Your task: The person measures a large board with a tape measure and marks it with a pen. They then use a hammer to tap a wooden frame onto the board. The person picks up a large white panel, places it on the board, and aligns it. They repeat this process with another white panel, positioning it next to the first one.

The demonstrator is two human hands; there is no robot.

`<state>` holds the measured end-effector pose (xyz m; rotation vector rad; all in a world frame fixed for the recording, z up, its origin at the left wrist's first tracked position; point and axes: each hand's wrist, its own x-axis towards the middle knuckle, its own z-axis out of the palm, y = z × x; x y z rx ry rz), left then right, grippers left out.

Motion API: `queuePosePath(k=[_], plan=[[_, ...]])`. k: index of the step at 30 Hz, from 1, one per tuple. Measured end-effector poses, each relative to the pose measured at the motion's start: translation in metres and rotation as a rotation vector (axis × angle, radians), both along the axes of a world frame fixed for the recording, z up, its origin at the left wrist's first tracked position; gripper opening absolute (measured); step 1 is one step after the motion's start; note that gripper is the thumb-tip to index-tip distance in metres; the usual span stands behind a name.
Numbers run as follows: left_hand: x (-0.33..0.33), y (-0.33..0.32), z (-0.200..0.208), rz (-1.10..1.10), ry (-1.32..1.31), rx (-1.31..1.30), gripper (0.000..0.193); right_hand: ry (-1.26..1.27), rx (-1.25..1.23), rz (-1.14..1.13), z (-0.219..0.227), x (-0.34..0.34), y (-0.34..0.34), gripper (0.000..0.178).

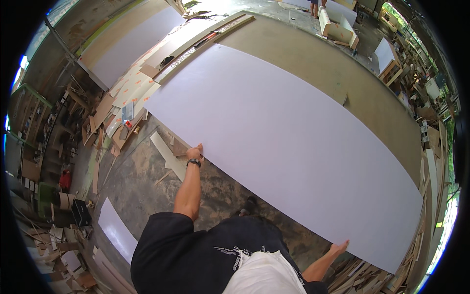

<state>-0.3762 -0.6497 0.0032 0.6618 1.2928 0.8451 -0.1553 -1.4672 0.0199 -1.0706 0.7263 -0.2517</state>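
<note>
White sheet material is in hand along one edge: the left hand (195,151) grasps the near long edge of the white panel (284,132), and the right hand (339,248) grasps the same edge, closer to the right end. From my remote station I cannot tell how the fingers sit on the underside. Panel location: on the brown work surface (313,76), a band of which shows beyond the panel's far edge. I cannot verify whether the near edge is supported. Progress, in my judgement: the panel is laid across the surface; release of both hands is not yet done, and the panel stops short of the surface's far side. Outward from there, a pale rail (193,55) borders the left end. A pale offcut (161,148) lies on the floor beside the left hand; printed sheets (129,87) lie past the rail, and wood strips (360,279) lie near the right hand.
</note>
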Motion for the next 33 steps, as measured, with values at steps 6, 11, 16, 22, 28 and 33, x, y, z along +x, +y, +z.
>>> queuePosePath(k=[6,11,16,22,28,33], plan=[[-0.005,0.001,-0.008,0.035,0.042,0.117,0.029,-0.024,-0.053,0.105,-0.014,0.001,0.004,0.04],[0.021,-0.12,0.02,-0.102,-0.159,-0.114,0.03,-0.174,0.093,0.107,-0.03,-0.004,-0.021,0.032],[0.036,-0.303,0.015,-0.503,-0.283,-0.316,0.054,-0.074,0.206,0.053,-0.012,-0.009,0.005,0.034],[0.083,-0.491,0.046,-1.099,-0.327,-0.646,0.057,-0.039,0.308,0.158,0.009,-0.035,-0.007,0.034],[0.125,-0.613,0.065,-1.175,-0.252,-0.798,0.053,0.014,0.488,0.319,0.035,-0.04,-0.056,0.045],[0.161,-0.674,0.046,-0.873,-0.085,-0.713,0.045,-0.108,0.555,0.061,0.026,-0.008,-0.187,0.053]])
